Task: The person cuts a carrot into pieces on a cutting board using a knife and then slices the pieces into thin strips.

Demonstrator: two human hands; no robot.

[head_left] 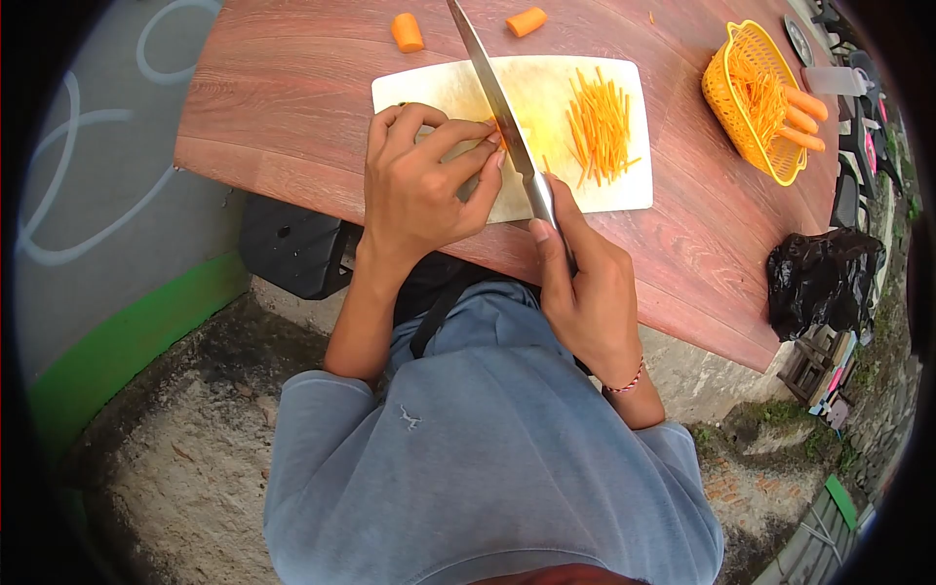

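My right hand (591, 278) grips the dark handle of a long kitchen knife (499, 97), its blade slanting up and left across a white cutting board (439, 86). Beside the blade, my left hand (429, 175) has its fingertips bunched on a small piece of carrot (500, 135), mostly hidden by fingers and blade. A pile of thin carrot strips (602, 127) lies on the board's right part. Beyond the board, two cut carrot chunks (407, 32) rest on the wooden table (283, 107).
At the table's right, a yellow plastic basket (721, 93) holds shredded carrot and several whole carrots (804, 117). A clear plastic container (834, 81) stands behind it. A black plastic bag (824, 283) hangs by the right edge. A black stool (291, 249) is under the left edge.
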